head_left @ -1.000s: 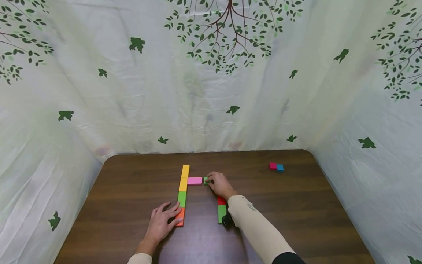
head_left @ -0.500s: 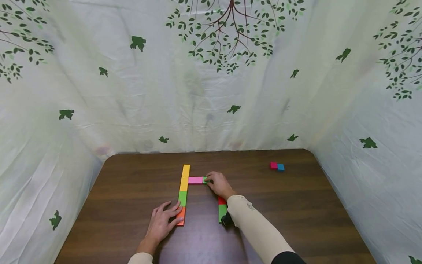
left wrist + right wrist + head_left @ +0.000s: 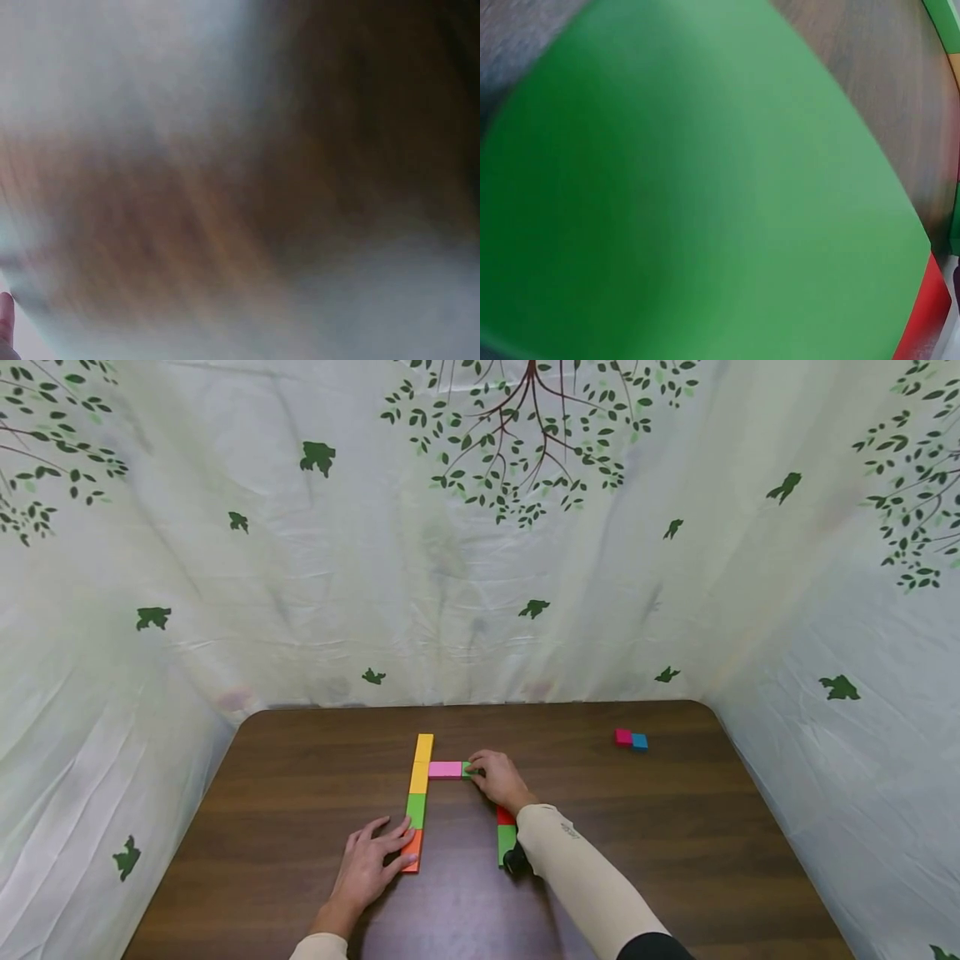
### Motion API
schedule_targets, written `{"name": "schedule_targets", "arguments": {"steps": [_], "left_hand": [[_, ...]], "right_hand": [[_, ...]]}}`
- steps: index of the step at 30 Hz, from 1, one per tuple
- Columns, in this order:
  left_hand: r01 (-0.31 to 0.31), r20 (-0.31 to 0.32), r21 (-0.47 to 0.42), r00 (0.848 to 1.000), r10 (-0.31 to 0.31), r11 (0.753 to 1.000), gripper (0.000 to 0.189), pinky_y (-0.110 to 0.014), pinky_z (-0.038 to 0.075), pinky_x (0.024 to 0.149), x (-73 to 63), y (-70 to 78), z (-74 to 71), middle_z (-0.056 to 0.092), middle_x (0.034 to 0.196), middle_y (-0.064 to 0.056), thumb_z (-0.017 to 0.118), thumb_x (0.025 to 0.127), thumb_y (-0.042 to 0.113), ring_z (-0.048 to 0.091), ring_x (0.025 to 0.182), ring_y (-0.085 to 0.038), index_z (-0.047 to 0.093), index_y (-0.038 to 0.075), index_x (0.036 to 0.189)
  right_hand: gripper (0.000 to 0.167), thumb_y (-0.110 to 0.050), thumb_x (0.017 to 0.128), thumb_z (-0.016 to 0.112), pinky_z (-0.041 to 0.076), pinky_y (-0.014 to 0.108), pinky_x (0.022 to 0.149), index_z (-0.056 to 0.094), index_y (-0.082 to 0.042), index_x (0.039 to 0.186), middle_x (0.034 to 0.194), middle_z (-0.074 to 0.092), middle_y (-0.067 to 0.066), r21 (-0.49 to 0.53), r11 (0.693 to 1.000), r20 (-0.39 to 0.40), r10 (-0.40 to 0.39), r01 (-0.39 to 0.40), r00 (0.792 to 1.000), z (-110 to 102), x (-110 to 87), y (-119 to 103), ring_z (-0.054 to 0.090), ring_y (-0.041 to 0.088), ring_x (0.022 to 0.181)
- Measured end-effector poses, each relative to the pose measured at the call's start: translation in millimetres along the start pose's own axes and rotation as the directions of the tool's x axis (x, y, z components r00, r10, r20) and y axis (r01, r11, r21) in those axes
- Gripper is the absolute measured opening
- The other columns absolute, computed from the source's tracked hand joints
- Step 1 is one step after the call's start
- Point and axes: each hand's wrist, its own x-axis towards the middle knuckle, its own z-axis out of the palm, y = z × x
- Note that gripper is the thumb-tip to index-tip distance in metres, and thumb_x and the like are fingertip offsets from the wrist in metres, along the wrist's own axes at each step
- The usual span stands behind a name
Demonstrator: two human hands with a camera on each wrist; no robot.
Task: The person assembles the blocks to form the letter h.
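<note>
Pale leaf-printed curtains (image 3: pixel 450 643) border a brown table (image 3: pixel 675 818) on 3 sides.

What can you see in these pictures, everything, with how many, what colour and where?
Yellow blocks: 2, yellow, far end of the left column
Green blocks: 3 visible, green, one in the left column, one at the right fingertips, one by the right forearm
Orange block: 1, orange, near end of the left column
Pink block: 1, pink, between left column and right hand
Red block: 1, red, partly behind the right arm
Crimson block: 1, crimson, far right
Blue block: 1, blue, beside the crimson one
Table: 1, brown, beneath
Sheeting: white, green-printed, around the table
Sleeves: 2, cream, on the arms
Left hand: 1, at the orange block
Right hand: 1, pinching a green block
</note>
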Motion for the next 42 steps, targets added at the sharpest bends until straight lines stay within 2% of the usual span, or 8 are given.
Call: {"name": "schedule_targets", "arguments": {"steps": [11,16,21,25,29,34,39,42], "left_hand": [[0.053,0.056,-0.016,0.997,-0.052,0.998,0.048,-0.056,0.031,0.098,1.8,1.6,-1.5,0.059,0.133,0.003,0.074,0.081,0.037,0.045,0.127,-0.035,0.067,0.016,0.123],[0.030,0.044,0.001,0.999,-0.030,1.000,0.047,-0.057,0.033,0.096,1.8,2.7,-0.6,0.061,0.131,0.002,0.075,0.080,0.036,0.047,0.124,-0.036,0.068,0.015,0.121],[0.034,0.050,0.008,0.998,-0.034,0.999,0.047,-0.056,0.033,0.096,2.1,3.3,-0.2,0.061,0.131,0.002,0.075,0.080,0.036,0.048,0.124,-0.036,0.068,0.015,0.122],[0.055,0.071,0.008,0.996,-0.056,0.998,0.047,-0.057,0.032,0.098,3.9,4.2,-1.4,0.060,0.132,0.002,0.074,0.081,0.036,0.046,0.126,-0.035,0.067,0.016,0.123],[0.057,0.079,0.018,0.995,-0.058,0.998,0.048,-0.057,0.032,0.097,4.5,4.8,-2.2,0.061,0.131,0.002,0.074,0.081,0.037,0.046,0.126,-0.035,0.066,0.016,0.124],[0.047,0.053,0.027,0.997,-0.049,0.999,0.047,-0.056,0.033,0.096,3.4,4.0,-2.5,0.062,0.130,0.002,0.074,0.081,0.037,0.047,0.125,-0.035,0.068,0.015,0.122],[0.053,0.061,0.012,0.997,-0.054,0.999,0.048,-0.057,0.032,0.097,4.1,3.6,-1.7,0.061,0.131,0.001,0.073,0.081,0.037,0.046,0.126,-0.035,0.067,0.015,0.123],[0.034,0.050,0.014,0.998,-0.035,0.999,0.047,-0.057,0.033,0.095,4.3,3.9,-0.8,0.062,0.130,0.001,0.073,0.081,0.037,0.047,0.125,-0.036,0.068,0.014,0.122]], "right_hand": [[0.011,-0.005,0.083,0.075,0.050,0.035,0.089,0.077,-0.007,0.094,0.108,0.068,0.005,-0.003,1.000,0.004,0.000,0.000,1.000,1,0.5,0,0.064,0.022,0.102],[0.012,-0.006,0.082,0.075,0.049,0.035,0.090,0.077,-0.007,0.095,0.109,0.067,0.006,0.009,1.000,0.005,0.010,-0.010,1.000,-3,-1.1,2,0.063,0.023,0.103],[0.014,-0.008,0.083,0.075,0.047,0.039,0.093,0.076,-0.006,0.097,0.111,0.065,0.008,0.064,0.997,-0.052,0.037,-0.034,0.998,-17,-3.8,11,0.061,0.026,0.106],[0.015,-0.007,0.084,0.074,0.047,0.041,0.094,0.076,-0.005,0.098,0.112,0.065,0.009,0.084,0.991,-0.110,0.111,-0.102,0.988,-34,-10.6,31,0.059,0.027,0.108],[0.016,-0.006,0.085,0.073,0.046,0.044,0.095,0.075,-0.003,0.100,0.112,0.064,0.010,0.094,0.978,-0.183,0.203,-0.188,0.962,-56,-23.8,58,0.058,0.029,0.109],[0.020,-0.006,0.086,0.071,0.042,0.050,0.098,0.073,0.000,0.105,0.119,0.061,0.016,0.132,0.950,-0.279,0.310,-0.283,0.909,-85,-45.0,91,0.054,0.035,0.114],[0.024,-0.005,0.087,0.069,0.040,0.053,0.098,0.070,0.003,0.110,0.125,0.056,0.022,0.135,0.927,-0.350,0.376,-0.351,0.858,-108,-71.2,124,0.051,0.040,0.116],[0.026,-0.005,0.087,0.068,0.039,0.055,0.098,0.069,0.004,0.111,0.126,0.055,0.024,0.121,0.913,-0.384,0.405,-0.389,0.830,-119,-86.3,141,0.050,0.042,0.115]]}}
